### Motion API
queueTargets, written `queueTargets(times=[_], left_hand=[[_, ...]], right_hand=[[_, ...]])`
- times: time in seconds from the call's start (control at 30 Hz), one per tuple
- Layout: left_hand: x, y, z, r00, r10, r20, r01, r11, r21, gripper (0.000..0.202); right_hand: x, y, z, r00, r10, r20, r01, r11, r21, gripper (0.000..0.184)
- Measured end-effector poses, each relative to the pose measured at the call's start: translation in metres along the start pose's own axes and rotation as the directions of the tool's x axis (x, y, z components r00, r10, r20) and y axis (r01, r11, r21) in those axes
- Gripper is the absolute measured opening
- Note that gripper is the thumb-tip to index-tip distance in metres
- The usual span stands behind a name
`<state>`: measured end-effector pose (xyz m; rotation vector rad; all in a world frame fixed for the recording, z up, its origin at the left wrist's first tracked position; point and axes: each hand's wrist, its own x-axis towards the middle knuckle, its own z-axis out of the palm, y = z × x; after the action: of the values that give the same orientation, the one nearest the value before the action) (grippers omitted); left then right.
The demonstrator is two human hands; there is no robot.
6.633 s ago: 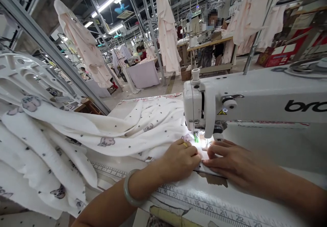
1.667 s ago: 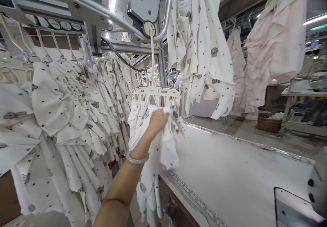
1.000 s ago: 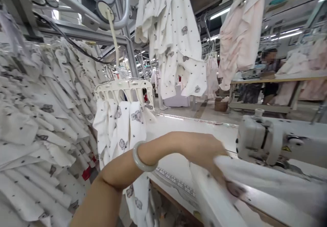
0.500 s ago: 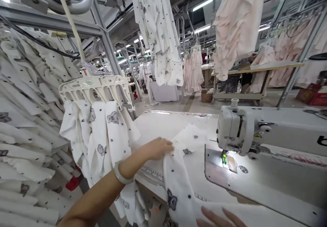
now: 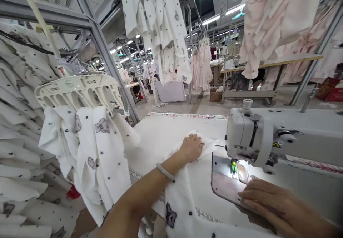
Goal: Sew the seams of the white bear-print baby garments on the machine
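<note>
A white garment piece [image 5: 178, 195] with dark dots and grey animal prints lies across the table, its far end near the sewing machine. My left hand [image 5: 191, 147], with a pale bangle on the wrist, rests on that far end, fingers spread over the cloth. To the right, my right hand [image 5: 270, 198] hovers by the front edge of the metal needle plate [image 5: 223, 181], fingers extended and nothing visible in them. The sewing machine [image 5: 246, 138] has its lamp lit over a green presser foot [image 5: 234, 166].
A white clamp hanger [image 5: 80, 88] holds several printed garment pieces [image 5: 107, 152] left of the table [image 5: 160, 134]. More printed pieces [image 5: 158, 30] hang ahead, with pink garments [image 5: 276, 27] at right. A metal post [image 5: 112, 70] rises behind the hanger.
My left hand has moved right and forward onto the garment's far end. My right hand has come up from the bottom edge to the needle plate. The view has shifted slightly.
</note>
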<state>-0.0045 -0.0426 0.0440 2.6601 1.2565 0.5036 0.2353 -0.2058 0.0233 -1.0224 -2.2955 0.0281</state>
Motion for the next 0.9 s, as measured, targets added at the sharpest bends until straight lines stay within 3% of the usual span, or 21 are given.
queueTargets(times=[0.1,0.2,0.3,0.4,0.53,0.57,0.73,0.9], left_hand=[[-0.021,-0.002,0.007,0.988,0.141,0.055,-0.139,0.989,-0.040,0.033],[-0.055,0.005,0.001,0.924,0.376,0.073,-0.361,0.918,-0.162,0.038],[-0.078,0.016,-0.008,0.879,0.475,0.048,-0.452,0.860,-0.238,0.051],[-0.085,0.028,-0.013,0.841,0.540,0.045,-0.531,0.837,-0.130,0.043],[-0.085,0.038,-0.015,0.717,0.672,0.185,-0.694,0.715,0.088,0.029],[-0.085,0.039,-0.014,0.714,0.668,0.212,-0.698,0.705,0.129,0.028],[-0.088,0.038,-0.012,0.774,0.589,0.232,-0.632,0.739,0.232,0.029],[-0.088,0.030,-0.006,0.770,0.614,0.173,-0.624,0.781,0.007,0.036]], right_hand=[[-0.016,0.002,0.007,0.999,-0.045,0.005,0.045,0.998,-0.045,0.030],[-0.018,0.000,0.011,0.996,-0.092,0.012,0.093,0.989,-0.116,0.050],[-0.010,-0.006,0.012,0.978,-0.174,0.114,0.188,0.975,-0.116,0.059],[-0.006,-0.010,0.012,0.969,-0.188,0.161,0.204,0.975,-0.090,0.055],[-0.011,-0.011,0.012,0.973,-0.179,0.147,0.196,0.974,-0.114,0.054],[-0.012,-0.011,0.012,0.973,-0.181,0.144,0.198,0.973,-0.119,0.054],[-0.012,-0.013,0.010,0.975,-0.159,0.154,0.177,0.977,-0.117,0.047],[-0.011,-0.016,0.008,0.975,-0.183,0.127,0.203,0.964,-0.173,0.043]])
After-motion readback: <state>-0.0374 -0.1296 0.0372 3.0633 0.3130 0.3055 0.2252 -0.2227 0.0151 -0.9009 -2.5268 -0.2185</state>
